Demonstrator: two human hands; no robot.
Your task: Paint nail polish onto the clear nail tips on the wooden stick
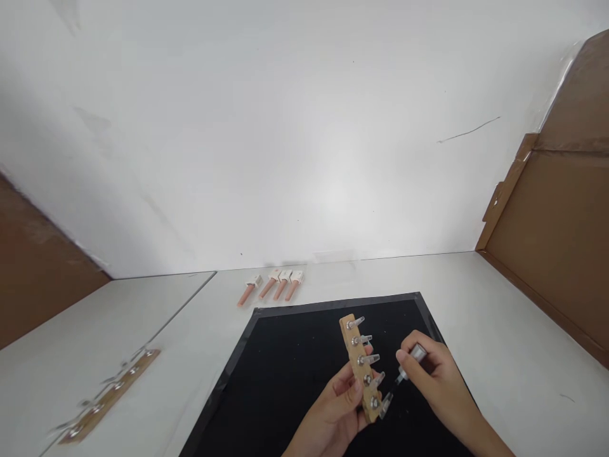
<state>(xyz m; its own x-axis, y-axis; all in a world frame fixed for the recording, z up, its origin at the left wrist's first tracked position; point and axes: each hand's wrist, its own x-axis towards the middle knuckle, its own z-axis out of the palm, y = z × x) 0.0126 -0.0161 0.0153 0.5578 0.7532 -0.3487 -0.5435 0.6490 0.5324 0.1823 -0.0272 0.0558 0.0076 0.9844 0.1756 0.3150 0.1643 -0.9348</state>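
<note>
My left hand (339, 406) is closed round the lower part of a wooden strip (356, 362), which is tilted above the black mat. Several clear nail tips (372, 359) stick out to the right from round metal holders along the strip. My right hand (435, 377) pinches a small silver-capped brush (413, 360) between thumb and fingers. The dark brush end points down and left, close to the lowest clear tip (386, 405); whether they touch I cannot tell.
A black mat (285, 368) lies under my hands. Several pink sticks with white heads (281, 285) lie behind it. Another wooden strip with clear tips (111, 397) is at the left. Cardboard panels (552, 222) stand at both sides, before a white wall.
</note>
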